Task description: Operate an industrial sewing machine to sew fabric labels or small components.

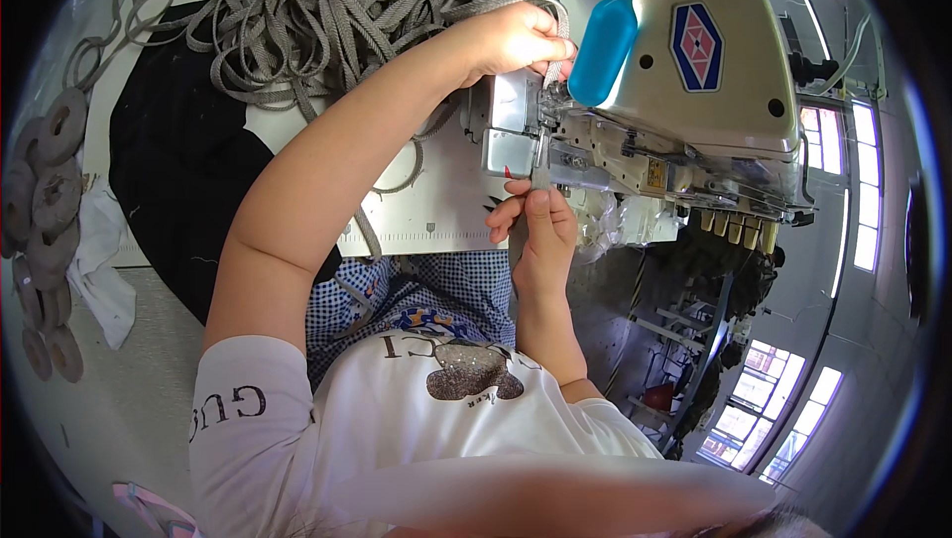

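Observation:
A cream industrial sewing machine [684, 72] stands at the right of the white table. A flat grey woven strap [540, 156] runs through its needle area between my two hands. At the far side, my left hand [516, 37] is closed on the strap, with thumb and fingers pinched together. On the near side, my right hand [540, 231] grips the strap between thumb and fingers, its other fingers curled. A small dark pointed thing shows by the right fingertips; its kind is unclear. Behind my left forearm lies a large tangled heap of grey strap [327, 22].
A blue lamp-like piece [604, 47] on a white bent neck hangs beside the machine head. Black fabric [178, 131] drapes over the table's left part. Several grey rolls [59, 191] and a white cloth [101, 265] sit farther left. Clear plastic [605, 226] bunches under the machine.

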`<move>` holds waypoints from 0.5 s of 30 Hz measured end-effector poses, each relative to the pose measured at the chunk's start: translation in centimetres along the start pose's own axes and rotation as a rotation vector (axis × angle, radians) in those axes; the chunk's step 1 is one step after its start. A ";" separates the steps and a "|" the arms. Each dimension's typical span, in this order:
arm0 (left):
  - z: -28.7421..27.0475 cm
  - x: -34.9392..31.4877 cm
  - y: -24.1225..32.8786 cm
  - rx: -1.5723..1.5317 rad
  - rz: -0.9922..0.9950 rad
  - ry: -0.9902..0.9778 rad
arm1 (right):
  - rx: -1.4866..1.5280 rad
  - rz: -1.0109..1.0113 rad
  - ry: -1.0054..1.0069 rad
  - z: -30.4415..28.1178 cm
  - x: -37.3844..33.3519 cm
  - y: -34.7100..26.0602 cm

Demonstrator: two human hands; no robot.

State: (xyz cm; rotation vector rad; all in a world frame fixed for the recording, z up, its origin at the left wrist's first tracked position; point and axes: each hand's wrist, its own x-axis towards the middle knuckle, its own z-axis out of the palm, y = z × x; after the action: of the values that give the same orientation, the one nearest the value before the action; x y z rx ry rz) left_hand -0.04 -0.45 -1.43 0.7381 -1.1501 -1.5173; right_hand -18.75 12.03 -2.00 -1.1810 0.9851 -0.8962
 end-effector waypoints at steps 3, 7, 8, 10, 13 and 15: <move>0.1 -0.2 0.2 0.007 -0.002 0.006 | -0.002 0.005 0.002 0.1 0.0 -0.1; 0.2 -0.3 0.4 0.018 -0.020 0.023 | 0.004 0.006 -0.001 0.1 0.0 -0.1; 0.2 -0.3 0.4 0.007 -0.019 0.022 | 0.004 0.004 -0.002 0.1 0.0 -0.1; 0.1 -0.2 0.3 -0.005 -0.019 0.022 | 0.004 0.000 -0.006 0.0 0.0 0.0; 0.1 -0.2 0.1 0.008 -0.016 0.027 | 0.005 0.000 -0.005 0.0 0.0 0.0; 0.1 -0.1 0.1 0.011 -0.019 0.030 | 0.005 0.000 -0.006 0.0 0.0 0.1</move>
State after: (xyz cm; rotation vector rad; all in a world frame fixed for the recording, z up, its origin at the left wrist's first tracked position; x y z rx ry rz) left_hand -0.03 -0.31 -1.36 0.7790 -1.1331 -1.5122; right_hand -18.72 12.03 -2.05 -1.1793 0.9773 -0.8943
